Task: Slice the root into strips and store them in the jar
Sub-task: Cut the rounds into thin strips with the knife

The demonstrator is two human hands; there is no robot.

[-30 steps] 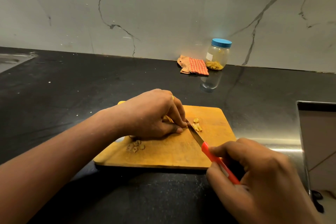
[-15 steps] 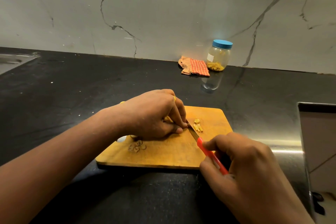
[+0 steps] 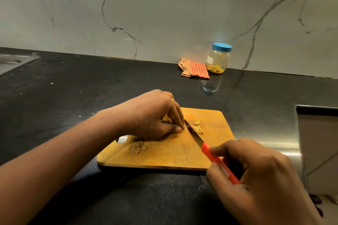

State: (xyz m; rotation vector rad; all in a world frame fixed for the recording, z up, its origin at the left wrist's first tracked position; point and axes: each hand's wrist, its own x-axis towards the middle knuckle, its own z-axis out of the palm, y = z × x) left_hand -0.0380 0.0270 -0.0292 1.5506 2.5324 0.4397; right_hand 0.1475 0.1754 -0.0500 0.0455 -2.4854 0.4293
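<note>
- Two hands at work: the curled fingers of our left hand [image 3: 151, 115] pin the yellow root [image 3: 166, 118] to the cutting board [image 3: 173, 157]; most of the root is hidden.
- Our right hand [image 3: 256, 175] wraps the red handle of the knife [image 3: 210, 150], whose blade lies beside the left fingertips.
- Cut strips [image 3: 198, 127] lie at the blade's 3 o'clock, and brown peelings [image 3: 137, 149] at the left hand's 7 o'clock.
- At the board's 1 o'clock, well apart, the lidded jar [image 3: 218, 58] stands beside a checked cloth [image 3: 195, 68].

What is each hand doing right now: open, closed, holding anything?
Left hand: closed, fingers curled over the root on the cutting board.
Right hand: closed around the knife by its red handle.
</note>
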